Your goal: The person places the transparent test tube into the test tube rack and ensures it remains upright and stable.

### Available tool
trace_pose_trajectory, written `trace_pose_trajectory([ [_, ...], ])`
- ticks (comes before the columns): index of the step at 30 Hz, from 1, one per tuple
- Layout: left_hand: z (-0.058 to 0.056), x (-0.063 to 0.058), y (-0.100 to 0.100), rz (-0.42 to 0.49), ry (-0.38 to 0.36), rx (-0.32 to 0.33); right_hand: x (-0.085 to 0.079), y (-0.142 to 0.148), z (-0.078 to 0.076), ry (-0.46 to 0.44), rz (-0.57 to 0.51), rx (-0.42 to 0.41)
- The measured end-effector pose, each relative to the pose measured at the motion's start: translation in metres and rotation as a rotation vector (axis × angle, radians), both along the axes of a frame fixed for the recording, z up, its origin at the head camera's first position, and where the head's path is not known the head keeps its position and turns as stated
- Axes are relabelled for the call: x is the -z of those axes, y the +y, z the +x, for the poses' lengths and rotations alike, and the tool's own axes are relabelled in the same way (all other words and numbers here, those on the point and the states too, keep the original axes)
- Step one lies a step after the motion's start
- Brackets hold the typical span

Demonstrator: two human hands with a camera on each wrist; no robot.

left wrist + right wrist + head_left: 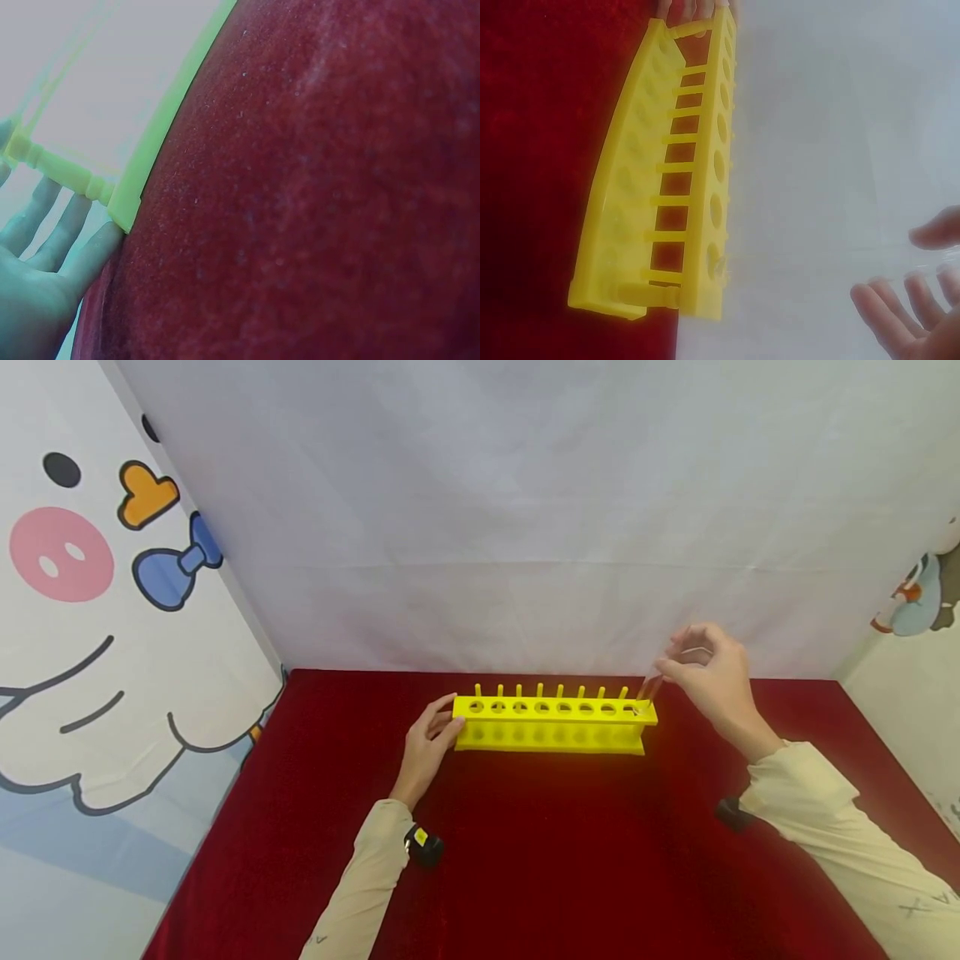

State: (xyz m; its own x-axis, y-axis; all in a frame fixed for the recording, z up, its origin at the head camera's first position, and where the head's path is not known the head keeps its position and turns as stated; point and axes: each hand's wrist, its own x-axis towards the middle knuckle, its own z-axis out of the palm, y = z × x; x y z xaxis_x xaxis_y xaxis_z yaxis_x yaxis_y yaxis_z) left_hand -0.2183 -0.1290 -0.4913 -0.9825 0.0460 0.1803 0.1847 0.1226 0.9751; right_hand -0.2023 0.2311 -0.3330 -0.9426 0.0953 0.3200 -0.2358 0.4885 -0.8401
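A yellow test tube rack stands on the red cloth, with a row of round holes and a line of pegs behind them. My left hand grips its left end, thumb at the top plate and fingers around the end post. Above the rack's right end, my right hand pinches a clear glass test tube. The tube slants down, its lower end at the rightmost hole. In the right wrist view, the thumb and fingertips of the right hand are around the faint, transparent tube.
Red cloth covers the table. A pale curtain hangs close behind the rack. At the left is a panel with a cartoon figure, and another printed panel stands at the right. Each wrist carries a black camera.
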Motion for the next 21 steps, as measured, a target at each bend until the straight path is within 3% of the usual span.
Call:
trace_pose_trajectory([
  [21, -0.0024, 0.0022, -0.0009, -0.011, -0.006, 0.001, 0.0055, -0.0044, -0.0046, 0.011, 0.051, -0.006],
])
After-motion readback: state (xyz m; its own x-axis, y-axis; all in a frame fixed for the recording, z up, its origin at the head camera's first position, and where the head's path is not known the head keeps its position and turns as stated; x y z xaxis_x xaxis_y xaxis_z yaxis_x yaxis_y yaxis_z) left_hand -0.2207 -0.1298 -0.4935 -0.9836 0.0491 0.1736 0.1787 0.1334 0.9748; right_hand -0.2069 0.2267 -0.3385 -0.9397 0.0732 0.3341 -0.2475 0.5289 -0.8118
